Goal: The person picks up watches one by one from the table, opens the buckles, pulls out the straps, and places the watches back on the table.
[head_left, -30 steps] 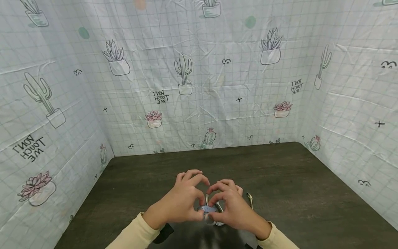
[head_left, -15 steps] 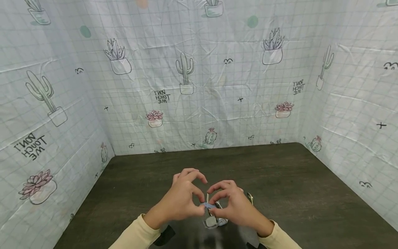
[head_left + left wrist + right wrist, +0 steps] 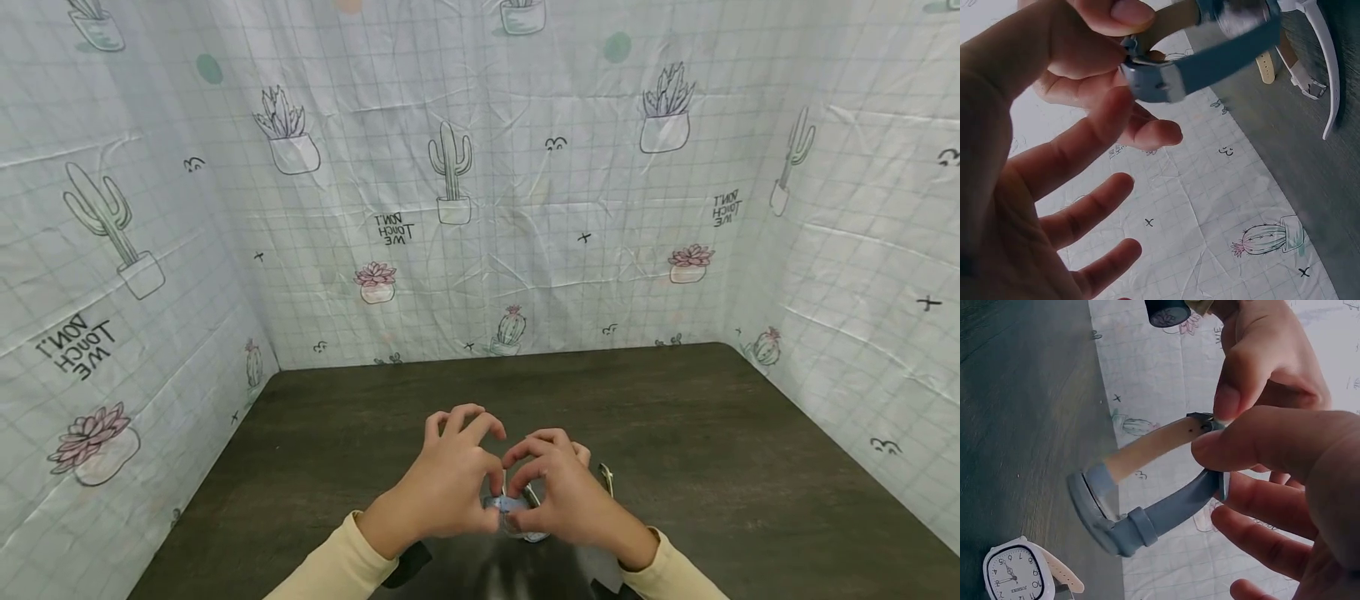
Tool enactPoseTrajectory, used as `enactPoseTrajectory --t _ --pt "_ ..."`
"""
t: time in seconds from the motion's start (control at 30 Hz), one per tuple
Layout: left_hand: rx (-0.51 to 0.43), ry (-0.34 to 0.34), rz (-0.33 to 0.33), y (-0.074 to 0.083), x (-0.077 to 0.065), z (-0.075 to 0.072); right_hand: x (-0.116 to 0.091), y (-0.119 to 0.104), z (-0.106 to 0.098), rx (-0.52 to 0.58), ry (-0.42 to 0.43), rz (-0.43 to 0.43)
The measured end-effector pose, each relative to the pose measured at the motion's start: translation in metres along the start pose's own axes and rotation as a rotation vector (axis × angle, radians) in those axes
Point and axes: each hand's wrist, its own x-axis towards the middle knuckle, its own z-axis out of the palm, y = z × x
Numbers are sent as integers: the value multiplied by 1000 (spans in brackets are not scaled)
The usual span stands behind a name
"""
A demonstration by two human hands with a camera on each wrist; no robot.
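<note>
A wristwatch (image 3: 1179, 509) with a blue strap and tan lining is held between both hands, its strap closed into a loop at the buckle. In the right wrist view its round case hangs at the lower left end of the loop. My left hand (image 3: 450, 483) pinches the strap by the buckle, its other fingers spread in the left wrist view. Close beside it, my right hand (image 3: 562, 496) pinches the same end between thumb and index finger. The strap (image 3: 1229, 56) shows its keeper loop near the left index fingertip. The watch face is turned away or hidden.
A white square-cased watch (image 3: 1015, 575) lies on the dark table (image 3: 675, 417) below the held one. A white strap (image 3: 1325, 75) and a pale strap with a buckle (image 3: 1307, 84) show nearby. Cactus-printed curtains (image 3: 480, 250) enclose the table's back and sides.
Both hands stay at the buckle end. The left hand has shifted slightly right, closer to the right one, and the watch has tilted between them. The head view has shifted a little.
</note>
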Motion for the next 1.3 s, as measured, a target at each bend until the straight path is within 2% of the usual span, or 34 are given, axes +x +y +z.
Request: enactPoseTrajectory --t 0.57,0.73,1.03,1.3 --pt "54 -104 49 2 3 -1 1 -8 -2 -69 -56 26" --pt "50 -96 65 1 3 0 -1 -7 -2 -67 -53 37" --pt "-90 -31 54 -4 0 1 -6 -1 -3 32 -6 20" --pt "-278 11 9 -9 -3 4 -9 4 -4 24 23 -11"
